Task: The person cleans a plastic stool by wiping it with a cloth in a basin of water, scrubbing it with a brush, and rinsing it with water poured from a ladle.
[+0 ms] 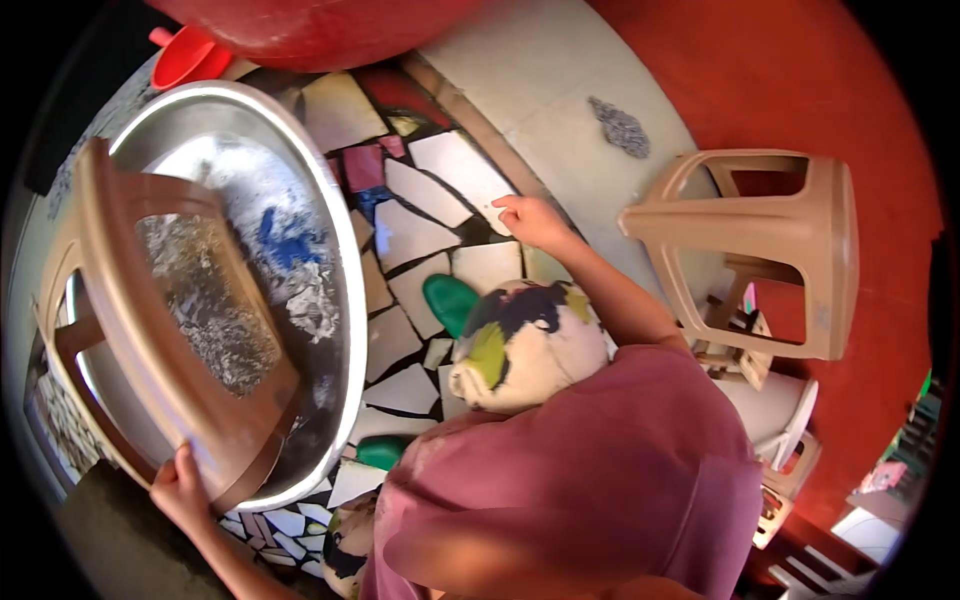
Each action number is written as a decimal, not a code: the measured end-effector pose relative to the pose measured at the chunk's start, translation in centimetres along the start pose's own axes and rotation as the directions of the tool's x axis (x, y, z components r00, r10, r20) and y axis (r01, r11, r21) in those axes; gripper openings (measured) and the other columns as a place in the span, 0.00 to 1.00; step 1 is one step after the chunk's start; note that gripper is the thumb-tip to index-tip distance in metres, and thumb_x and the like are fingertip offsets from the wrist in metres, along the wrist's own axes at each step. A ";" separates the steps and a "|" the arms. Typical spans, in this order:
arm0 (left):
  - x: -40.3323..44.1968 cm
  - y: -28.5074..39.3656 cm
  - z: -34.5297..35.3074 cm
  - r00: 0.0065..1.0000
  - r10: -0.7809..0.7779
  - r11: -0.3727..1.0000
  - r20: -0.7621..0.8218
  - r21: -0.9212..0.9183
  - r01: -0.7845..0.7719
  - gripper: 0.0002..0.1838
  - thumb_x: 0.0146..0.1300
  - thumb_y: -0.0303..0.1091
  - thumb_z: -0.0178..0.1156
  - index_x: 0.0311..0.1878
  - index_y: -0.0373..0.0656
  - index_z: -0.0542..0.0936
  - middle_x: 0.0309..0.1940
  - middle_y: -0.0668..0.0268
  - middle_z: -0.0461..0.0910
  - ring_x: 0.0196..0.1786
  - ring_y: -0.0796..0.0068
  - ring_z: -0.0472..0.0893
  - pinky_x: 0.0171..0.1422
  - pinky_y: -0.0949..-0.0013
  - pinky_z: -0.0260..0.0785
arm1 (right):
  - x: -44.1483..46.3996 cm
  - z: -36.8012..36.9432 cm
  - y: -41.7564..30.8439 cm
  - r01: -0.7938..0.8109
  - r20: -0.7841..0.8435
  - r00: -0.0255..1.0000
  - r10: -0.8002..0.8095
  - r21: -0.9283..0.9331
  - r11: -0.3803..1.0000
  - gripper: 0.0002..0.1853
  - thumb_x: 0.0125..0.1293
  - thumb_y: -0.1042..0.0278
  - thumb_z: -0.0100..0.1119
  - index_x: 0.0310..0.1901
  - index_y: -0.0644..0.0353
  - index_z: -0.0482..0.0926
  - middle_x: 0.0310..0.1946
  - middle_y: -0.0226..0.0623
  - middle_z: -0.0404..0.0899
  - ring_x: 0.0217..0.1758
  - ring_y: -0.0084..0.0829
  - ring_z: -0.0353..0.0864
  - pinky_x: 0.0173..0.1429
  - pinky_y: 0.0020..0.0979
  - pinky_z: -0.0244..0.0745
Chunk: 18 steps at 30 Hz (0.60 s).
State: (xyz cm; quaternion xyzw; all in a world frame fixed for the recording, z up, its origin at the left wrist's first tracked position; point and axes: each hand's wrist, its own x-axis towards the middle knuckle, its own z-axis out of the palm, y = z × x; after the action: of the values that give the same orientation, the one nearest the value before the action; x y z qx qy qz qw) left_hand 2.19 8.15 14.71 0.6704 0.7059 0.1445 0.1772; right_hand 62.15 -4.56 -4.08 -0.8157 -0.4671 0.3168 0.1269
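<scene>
A brown plastic stool (pixel 165 330) stands tilted in a wide metal basin (pixel 345 300), partly over its rim. My left hand (pixel 182 490) grips the stool's near lower edge, its fingers curled over the plastic. Water with whitish suds and a blue patch (pixel 285 240) shows inside the basin. My right hand (pixel 530 220) hangs above the mosaic floor, apart from the basin. Its fingers are curled in, and I see nothing in them. A grey scrubbing pad (pixel 620 128) lies on the pale ledge beyond that hand.
Another brown stool (pixel 740 215) lies on its side at the right, by the red floor (pixel 890 250). More stools or chairs (pixel 785 480) stand behind it. A big red tub (pixel 330 30) and a red scoop (pixel 190 58) are at the top. Broken-tile mosaic (pixel 400 290) lies under my green shoes (pixel 450 303).
</scene>
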 end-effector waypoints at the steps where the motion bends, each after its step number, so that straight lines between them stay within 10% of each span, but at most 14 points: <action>1: 0.3 -0.4 -0.9 0.995 0.087 0.995 -0.049 -0.037 -0.089 0.20 0.61 0.42 0.64 0.32 0.28 0.82 0.15 0.67 0.77 0.24 0.84 0.69 0.26 0.69 0.64 | -0.1 0.4 1.9 -0.017 0.006 1.000 0.017 -0.009 1.000 0.14 0.62 0.67 0.52 0.48 0.53 0.81 0.36 0.46 0.83 0.38 0.43 0.83 0.45 0.38 0.77; 4: 2.7 0.4 -6.1 0.986 -0.020 0.999 0.167 -0.023 0.025 0.26 0.66 0.50 0.57 0.32 0.29 0.81 0.19 0.64 0.77 0.26 0.83 0.71 0.28 0.71 0.65 | 0.6 2.6 6.0 -0.013 -0.114 0.993 0.001 -0.103 0.995 0.14 0.63 0.64 0.50 0.48 0.52 0.81 0.38 0.46 0.82 0.42 0.47 0.81 0.49 0.42 0.75; 6: 4.0 2.8 -8.1 0.988 -0.128 0.987 0.088 -0.091 0.136 0.27 0.68 0.50 0.55 0.24 0.34 0.77 0.15 0.71 0.70 0.23 0.86 0.65 0.25 0.72 0.59 | 3.1 4.7 8.7 0.147 -0.084 0.988 -0.132 0.210 0.967 0.13 0.65 0.71 0.50 0.49 0.54 0.80 0.36 0.43 0.84 0.39 0.38 0.83 0.44 0.36 0.76; 11: 9.0 8.3 -11.8 0.934 -0.357 0.920 -0.028 -0.181 0.347 0.24 0.68 0.51 0.55 0.24 0.41 0.77 0.17 0.75 0.71 0.20 0.87 0.65 0.24 0.76 0.58 | 5.5 -0.9 -9.2 0.365 -0.148 0.927 -0.344 0.566 0.740 0.14 0.71 0.73 0.49 0.54 0.65 0.76 0.45 0.39 0.82 0.47 0.26 0.81 0.54 0.25 0.73; 15: 9.6 12.2 -13.6 0.853 -0.436 0.713 0.288 -0.467 0.523 0.27 0.68 0.54 0.53 0.54 0.39 0.78 0.42 0.67 0.81 0.40 0.81 0.79 0.44 0.74 0.74 | 3.4 0.2 -23.1 0.557 0.069 0.476 -0.877 0.748 0.361 0.22 0.62 0.71 0.61 0.59 0.61 0.73 0.42 0.41 0.81 0.46 0.31 0.81 0.52 0.30 0.76; 18: 12.9 15.2 -13.6 0.851 -0.371 0.676 0.371 -0.521 0.522 0.27 0.68 0.54 0.52 0.56 0.39 0.77 0.44 0.64 0.81 0.43 0.77 0.81 0.47 0.73 0.75 | 2.0 2.2 -29.7 0.902 -0.186 -0.008 -0.982 0.423 -0.088 0.41 0.63 0.34 0.51 0.66 0.62 0.63 0.53 0.51 0.72 0.56 0.44 0.73 0.58 0.43 0.71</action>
State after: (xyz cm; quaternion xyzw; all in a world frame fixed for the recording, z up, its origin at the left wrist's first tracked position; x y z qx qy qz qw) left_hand 9.27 22.40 32.93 0.3956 0.7386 0.2333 0.4935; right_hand 41.22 12.67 8.33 -0.1601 -0.8290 0.2998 0.4441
